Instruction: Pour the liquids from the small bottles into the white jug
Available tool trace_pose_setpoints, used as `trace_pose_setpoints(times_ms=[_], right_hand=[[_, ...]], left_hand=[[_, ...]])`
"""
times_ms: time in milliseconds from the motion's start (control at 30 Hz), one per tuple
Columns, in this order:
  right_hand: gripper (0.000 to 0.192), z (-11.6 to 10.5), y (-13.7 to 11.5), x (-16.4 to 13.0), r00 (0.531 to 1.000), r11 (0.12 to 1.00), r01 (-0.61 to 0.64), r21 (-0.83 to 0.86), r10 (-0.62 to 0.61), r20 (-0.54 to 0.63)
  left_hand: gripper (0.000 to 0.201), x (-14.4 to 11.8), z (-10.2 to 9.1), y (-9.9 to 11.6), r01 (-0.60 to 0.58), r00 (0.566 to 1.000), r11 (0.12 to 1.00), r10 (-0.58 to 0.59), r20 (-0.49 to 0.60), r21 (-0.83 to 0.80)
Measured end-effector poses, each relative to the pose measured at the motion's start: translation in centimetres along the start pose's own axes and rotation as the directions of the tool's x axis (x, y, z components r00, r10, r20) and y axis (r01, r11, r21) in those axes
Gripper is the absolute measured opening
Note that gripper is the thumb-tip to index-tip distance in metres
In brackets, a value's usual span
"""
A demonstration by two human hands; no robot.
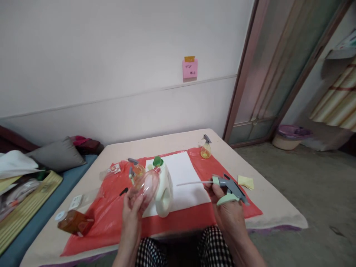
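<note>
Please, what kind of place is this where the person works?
Probably a room in a home, not a workshop: a low table with a red plastic sheet, cushions on a bench, a sliding door beside a plain wall.

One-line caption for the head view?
Left hand holds an empty clear bottle while right hand holds its spray head, over a red sheet.

An empty clear plastic spray bottle (146,185), faintly pink from the red sheet behind it, is being held tilted above the tabletop, its open neck pointing up and away toward the green cap of a white jug just behind it. A trigger sprayer head (229,189), grey with a pale green lever, is being held to the right, well apart from the bottle, its thin white dip tube (191,183) being pointed leftward toward it.
</note>
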State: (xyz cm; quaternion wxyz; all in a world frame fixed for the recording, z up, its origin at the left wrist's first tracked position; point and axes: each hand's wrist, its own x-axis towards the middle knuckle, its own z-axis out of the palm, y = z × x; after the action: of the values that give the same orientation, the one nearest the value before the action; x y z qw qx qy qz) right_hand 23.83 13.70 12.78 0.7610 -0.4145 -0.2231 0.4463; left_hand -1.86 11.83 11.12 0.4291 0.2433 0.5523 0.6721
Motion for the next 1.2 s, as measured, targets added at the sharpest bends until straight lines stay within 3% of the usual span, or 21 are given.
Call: trace_pose_setpoints(times_ms=[133,300,600,767,1000,1133,1200], right_hand=[[0.033,2.1,-1.0,-0.8,0.999,0.996,-0.038,0.079,0.038,-0.004],[0.036,2.2,-1.2,-1.4,1.000,0.997,-0.019,0.078,0.019,0.001],[0.035,2.0,-1.3,-1.6,1.000,0.999,-0.011,0.052,0.010,0.010],[0.031,2.0,-1.4,-1.5,1.000,0.997,-0.012,0.072,0.010,0.029],[0.029,1.5,-1.0,-1.4,1.000,1.000,0.000,0.009,-0.001,0.025],[0.035,1.1,-0.3,-2.0,0.991,0.981,-0.036,-0.193,0.060,0.120],[0.037,1.1,0.1,-2.6,0.973,0.978,-0.073,-0.193,0.113,0.203]], left_hand=[[0.065,-2.5,-0.7,-1.5,0.145,0.982,0.978,-0.124,0.139,-0.153],[0.077,-4.0,-1.4,-2.1,0.262,0.954,0.953,-0.232,0.187,-0.154],[0.092,-2.9,-1.7,-3.3,0.264,0.957,0.948,-0.235,0.169,-0.176],[0.082,-2.9,-2.0,-3.0,0.264,0.952,0.948,-0.226,0.207,-0.179],[0.086,-3.1,-2.4,-3.3,0.281,0.945,0.947,-0.244,0.218,-0.158],[0.080,-3.7,-1.8,-3.1,0.278,0.937,0.947,-0.231,0.263,-0.158],[0.076,-4.1,-1.4,-2.9,0.275,0.928,0.946,-0.216,0.303,-0.169]])
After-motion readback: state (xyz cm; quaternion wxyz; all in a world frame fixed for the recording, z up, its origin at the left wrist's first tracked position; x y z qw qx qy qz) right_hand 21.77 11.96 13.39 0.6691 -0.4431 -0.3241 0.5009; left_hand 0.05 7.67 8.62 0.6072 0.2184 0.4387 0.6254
